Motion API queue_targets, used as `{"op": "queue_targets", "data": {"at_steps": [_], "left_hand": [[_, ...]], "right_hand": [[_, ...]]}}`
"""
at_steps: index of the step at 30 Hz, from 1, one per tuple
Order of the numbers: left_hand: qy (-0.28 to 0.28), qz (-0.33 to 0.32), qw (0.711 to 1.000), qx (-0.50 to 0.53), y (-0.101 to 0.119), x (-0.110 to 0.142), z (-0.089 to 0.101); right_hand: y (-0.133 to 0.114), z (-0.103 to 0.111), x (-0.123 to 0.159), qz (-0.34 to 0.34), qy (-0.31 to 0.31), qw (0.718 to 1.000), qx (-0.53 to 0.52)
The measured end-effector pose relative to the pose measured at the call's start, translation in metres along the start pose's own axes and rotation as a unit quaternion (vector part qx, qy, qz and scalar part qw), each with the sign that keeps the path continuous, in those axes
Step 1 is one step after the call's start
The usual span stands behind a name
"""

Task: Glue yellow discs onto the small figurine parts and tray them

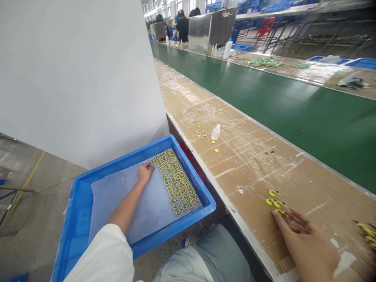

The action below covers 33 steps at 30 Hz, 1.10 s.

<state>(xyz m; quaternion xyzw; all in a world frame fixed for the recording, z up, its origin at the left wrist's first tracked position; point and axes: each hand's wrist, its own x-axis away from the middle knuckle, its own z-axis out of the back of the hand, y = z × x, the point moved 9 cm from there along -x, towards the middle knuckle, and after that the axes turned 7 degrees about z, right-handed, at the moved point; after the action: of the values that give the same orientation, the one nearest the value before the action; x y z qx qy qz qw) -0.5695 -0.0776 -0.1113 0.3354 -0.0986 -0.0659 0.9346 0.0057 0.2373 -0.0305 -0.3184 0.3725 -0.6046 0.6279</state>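
My left hand reaches into a blue tray, its fingertips pinched at the end of a row of small yellow-and-dark pieces. The fingers partly hide the piece they hold. Several rows of these pieces stand on a pale sheet lining the tray. On the worktable, my right hand has its thumb and fingers round a small piece with a yellow disc base. Similar yellow-based pieces lie just beyond its fingertips.
A white squeeze bottle stands on the cardboard-covered table near more yellow discs. Beyond runs a green conveyor belt. A white panel rises behind the tray. Blurred yellow pieces lie at the right edge. A person sits far back.
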Motion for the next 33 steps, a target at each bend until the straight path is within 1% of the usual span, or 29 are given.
{"op": "queue_targets", "data": {"at_steps": [1,3,8,10,12,14,16,18,19,21,23,24,26,29,31,33], "left_hand": [[0.001,-0.004,1.0,-0.002,0.002,0.003,0.002],[0.01,-0.013,1.0,-0.006,0.007,0.011,0.009],[0.046,-0.054,0.997,0.015,0.024,0.033,0.025],[0.055,-0.079,0.995,0.033,0.036,0.049,0.029],[0.058,-0.114,0.99,0.053,0.054,0.073,0.031],[0.045,-0.16,0.983,0.073,0.08,0.108,0.029],[0.011,-0.223,0.97,0.097,0.112,0.151,0.024],[-0.071,-0.336,0.929,0.136,0.153,0.207,0.012],[-0.103,-0.382,0.906,0.154,0.171,0.234,0.008],[-0.154,-0.448,0.865,0.164,0.198,0.281,-0.002],[-0.176,-0.491,0.835,0.176,0.216,0.314,-0.009],[-0.189,-0.504,0.824,0.18,0.222,0.324,-0.012],[-0.204,-0.519,0.808,0.189,0.228,0.335,-0.017],[-0.199,-0.518,0.807,0.201,0.228,0.335,-0.017],[-0.191,-0.517,0.809,0.202,0.226,0.333,-0.015],[-0.188,-0.523,0.806,0.205,0.226,0.333,-0.013]], "right_hand": [[0.002,-0.004,0.001,-0.012,-0.021,1.0,0.002],[0.002,-0.006,0.004,-0.007,-0.034,0.999,0.002],[0.005,-0.005,0.006,0.019,-0.011,1.0,0.002],[0.008,-0.003,0.007,0.018,0.001,1.0,-0.016],[0.01,-0.002,0.007,0.009,0.01,0.999,-0.044],[0.01,0.001,0.009,-0.009,0.016,0.997,-0.08],[0.006,0.002,0.013,-0.036,0.02,0.991,-0.127],[-0.003,-0.001,0.023,-0.07,0.006,0.98,-0.184],[-0.01,-0.006,0.031,-0.089,-0.011,0.972,-0.216],[-0.027,-0.023,0.052,-0.124,-0.063,0.95,-0.279],[-0.047,-0.042,0.078,-0.153,-0.12,0.923,-0.333],[-0.056,-0.052,0.09,-0.165,-0.144,0.909,-0.355],[-0.07,-0.069,0.111,-0.186,-0.188,0.881,-0.392],[-0.081,-0.088,0.128,-0.207,-0.227,0.851,-0.427],[-0.083,-0.095,0.131,-0.214,-0.236,0.84,-0.439],[-0.085,-0.099,0.133,-0.215,-0.24,0.836,-0.445]]}}
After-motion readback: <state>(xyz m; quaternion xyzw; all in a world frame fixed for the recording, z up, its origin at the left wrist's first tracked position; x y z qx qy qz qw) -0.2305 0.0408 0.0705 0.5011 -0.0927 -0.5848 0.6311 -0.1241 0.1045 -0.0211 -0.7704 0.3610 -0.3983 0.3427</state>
